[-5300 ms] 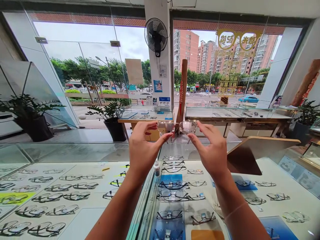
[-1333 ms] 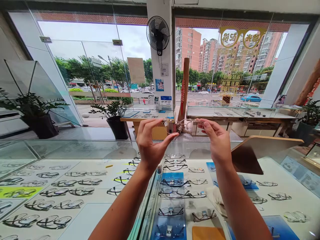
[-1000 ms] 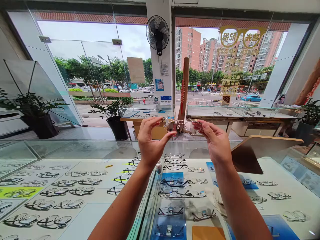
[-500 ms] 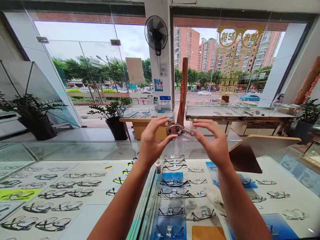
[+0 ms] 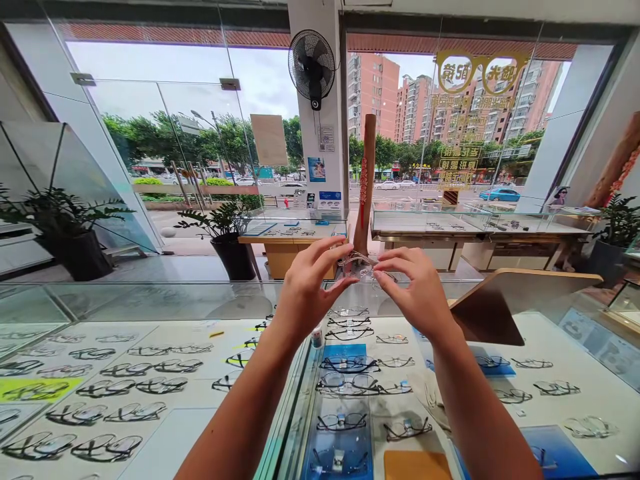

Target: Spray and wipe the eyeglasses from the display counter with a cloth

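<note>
Silvery glasses (image 5: 362,259), raised above the near table (image 5: 540,333), are pinched by the left hand (image 5: 310,280) and right hand (image 5: 417,283), probably to keep them steady.

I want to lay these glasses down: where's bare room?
The held glasses might fit on the pale panel at lower left, bare between dark glasses and the left forearm, or white surface at right, beyond the clear glasses. Crowded: the middle, where display frames line up beside a small bottle. Some may lie under glass.
</note>
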`<state>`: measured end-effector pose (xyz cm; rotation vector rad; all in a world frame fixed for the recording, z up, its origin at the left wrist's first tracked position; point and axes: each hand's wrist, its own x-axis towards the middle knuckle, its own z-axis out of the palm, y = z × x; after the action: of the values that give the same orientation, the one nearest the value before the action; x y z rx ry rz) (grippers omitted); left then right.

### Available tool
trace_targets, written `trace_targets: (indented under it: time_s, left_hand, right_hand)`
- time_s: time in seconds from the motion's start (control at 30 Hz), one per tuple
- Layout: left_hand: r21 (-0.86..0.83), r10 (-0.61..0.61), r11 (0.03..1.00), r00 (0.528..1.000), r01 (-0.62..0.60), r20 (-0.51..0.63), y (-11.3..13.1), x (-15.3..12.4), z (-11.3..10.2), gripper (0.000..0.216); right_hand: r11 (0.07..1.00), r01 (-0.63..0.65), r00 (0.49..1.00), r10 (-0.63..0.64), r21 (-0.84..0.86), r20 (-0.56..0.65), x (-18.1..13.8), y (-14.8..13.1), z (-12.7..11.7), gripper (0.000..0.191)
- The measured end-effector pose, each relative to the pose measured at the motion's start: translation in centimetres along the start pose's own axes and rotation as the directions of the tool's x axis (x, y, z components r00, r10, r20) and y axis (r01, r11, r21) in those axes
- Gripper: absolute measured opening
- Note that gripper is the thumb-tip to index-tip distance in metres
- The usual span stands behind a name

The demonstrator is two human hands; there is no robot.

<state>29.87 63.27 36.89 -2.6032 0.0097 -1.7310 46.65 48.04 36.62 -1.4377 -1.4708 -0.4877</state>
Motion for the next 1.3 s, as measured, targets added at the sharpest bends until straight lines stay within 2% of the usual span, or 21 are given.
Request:
trace_targets:
  time_s: [0.3,0.7,0.83,1.13,1.3]
  left_hand:
    - [-0.059,0.001,0.998,1.000,-0.001,0.005,0.10,0.22,-0.64,0.055]
    - [-0.176,-0.019,0.984,0.999,0.024,0.030,-0.17,0.46,-0.76,0.055]
    - [-0.210,-0.063,0.975,0.996,0.074,0.058,-0.21,0.30,-0.80,0.058]
    - [-0.446,-0.156,0.871,0.977,0.207,0.148,-0.21,-0.03,-0.83,0.057]
    - [-0.522,-0.164,0.824,0.974,0.221,0.154,-0.11,-0.04,-0.85,0.059]
  right_hand:
    - [0.979,0.003,0.998,-0.015,0.205,0.061,0.10,0.41,-0.14,0.011]
    - [0.975,-0.014,0.997,-0.004,0.220,0.078,-0.10,0.16,-0.23,0.012]
    - [0.966,-0.015,0.997,-0.007,0.260,0.081,-0.01,0.25,-0.12,0.012]
    - [0.911,-0.105,0.985,0.040,0.398,0.167,0.13,0.61,-0.17,0.011]
    - [0.864,-0.179,0.970,0.073,0.470,0.233,0.16,0.44,-0.22,0.011]
